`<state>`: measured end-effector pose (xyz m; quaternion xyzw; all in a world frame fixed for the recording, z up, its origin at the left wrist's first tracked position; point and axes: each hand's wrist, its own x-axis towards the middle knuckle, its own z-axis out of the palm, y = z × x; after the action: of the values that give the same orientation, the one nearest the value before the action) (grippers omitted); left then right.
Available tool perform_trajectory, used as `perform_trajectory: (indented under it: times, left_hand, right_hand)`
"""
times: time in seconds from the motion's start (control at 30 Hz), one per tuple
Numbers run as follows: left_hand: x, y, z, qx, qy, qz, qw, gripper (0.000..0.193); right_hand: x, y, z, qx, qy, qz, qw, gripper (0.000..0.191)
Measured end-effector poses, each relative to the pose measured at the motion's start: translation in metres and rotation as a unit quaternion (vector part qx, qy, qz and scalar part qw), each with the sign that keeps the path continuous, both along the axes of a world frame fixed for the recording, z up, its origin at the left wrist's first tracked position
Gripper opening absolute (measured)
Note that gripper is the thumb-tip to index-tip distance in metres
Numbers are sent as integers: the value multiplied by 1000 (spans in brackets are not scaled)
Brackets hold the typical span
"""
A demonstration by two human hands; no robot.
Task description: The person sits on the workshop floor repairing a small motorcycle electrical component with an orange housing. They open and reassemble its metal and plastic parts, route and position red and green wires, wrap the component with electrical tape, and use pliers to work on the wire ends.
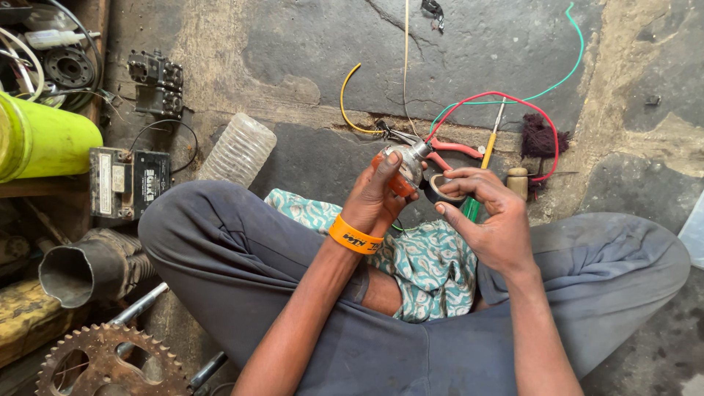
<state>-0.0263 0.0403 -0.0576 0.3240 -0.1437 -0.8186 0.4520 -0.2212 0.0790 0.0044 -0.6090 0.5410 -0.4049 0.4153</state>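
Clamped in the left hand (pixel 374 198): a small orange-and-silver part (pixel 405 167), raised above the lap. Pinched in the right hand (pixel 491 216), just beside it: a roll of black tape (pixel 442 188). Beyond, on the stone floor (pixel 477 44): red-handled pliers (pixel 447 149), a yellow screwdriver (pixel 490 147), 1 red wire (pixel 513 99).

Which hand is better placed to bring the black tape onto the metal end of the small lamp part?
Probably the right hand. It already holds the black tape roll right beside the metal end. The left hand is wrapped around the orange and silver lamp part, so it is busy steadying it.
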Motion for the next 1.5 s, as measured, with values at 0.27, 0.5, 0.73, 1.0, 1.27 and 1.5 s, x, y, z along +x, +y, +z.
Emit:
perform_trajectory:
  times: [0.27, 0.5, 0.73, 1.0, 1.27, 1.5]
  left_hand:
    - [-5, 1, -13, -4, 39, 20, 999, 23]
    - [-5, 0, -10, -11, 43, 19, 999, 28]
    - [-11, 4, -11, -33, 16, 81, 996, 29]
    - [-15, 5, -17, -58, -62, 124, 989, 25]
    - [-16, 2, -15, -57, -98, 129, 985, 26]
    - [-14, 1, -15, -64, -131, 122, 982, 28]
  right_hand:
    - [-2, 2, -7, 18, -34, 1, 999, 24]
    - [-3, 2, -9, 38, -66, 7, 997, 25]
    - [1, 5, -17, 95, -145, -9, 985, 26]
    - [7, 8, -44, 121, -250, -44, 960, 14]
    - [4, 16, -58, 114, -348, -75, 927, 17]
    - [0, 20, -59, 84, -412, -52, 906, 21]
